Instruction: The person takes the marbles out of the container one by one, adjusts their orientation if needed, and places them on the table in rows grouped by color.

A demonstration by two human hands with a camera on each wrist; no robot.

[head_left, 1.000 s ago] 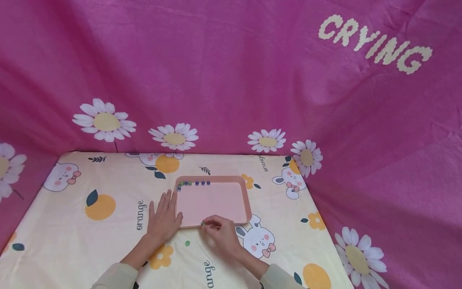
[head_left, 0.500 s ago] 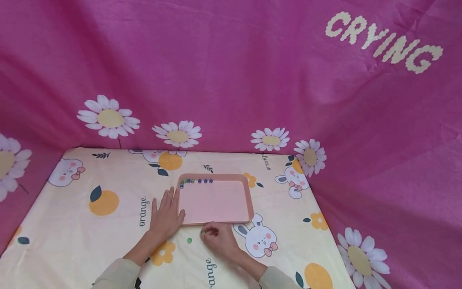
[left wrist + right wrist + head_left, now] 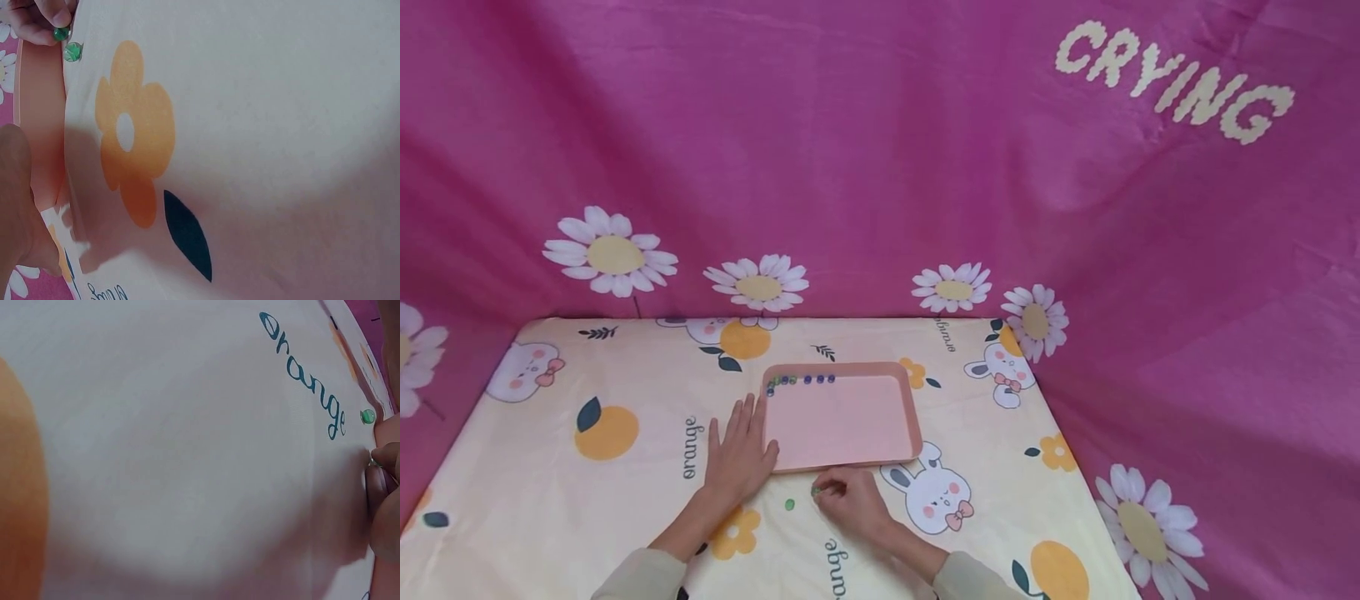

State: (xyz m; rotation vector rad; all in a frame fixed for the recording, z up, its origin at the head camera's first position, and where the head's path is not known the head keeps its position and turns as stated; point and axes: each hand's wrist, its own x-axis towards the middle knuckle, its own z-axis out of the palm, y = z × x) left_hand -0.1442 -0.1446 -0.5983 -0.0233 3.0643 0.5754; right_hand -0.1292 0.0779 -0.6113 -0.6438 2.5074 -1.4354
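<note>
My left hand [image 3: 739, 454] lies with straight fingers along the left side of a pink tray [image 3: 850, 425], its thumb over the near left corner. In front of the tray's near edge, my right hand [image 3: 853, 500] pinches a green glass marble [image 3: 60, 33] between thumb and fingertips, close over the tablecloth. Another green marble [image 3: 789, 504] sits on the cloth just left of it, and both appear side by side in the left wrist view. Inside the tray, several dark blue and green marbles [image 3: 820, 379] line the far wall, bending round the far left corner.
The tray stands on a cream tablecloth [image 3: 647, 500] printed with oranges, flowers and rabbits. A magenta curtain [image 3: 865, 167] with daisies rises behind the table and along both sides.
My right hand has drawn back from the tray's near edge onto the cloth in front, slightly left, with the green marble still pinched. The left hand keeps its place at the tray.
</note>
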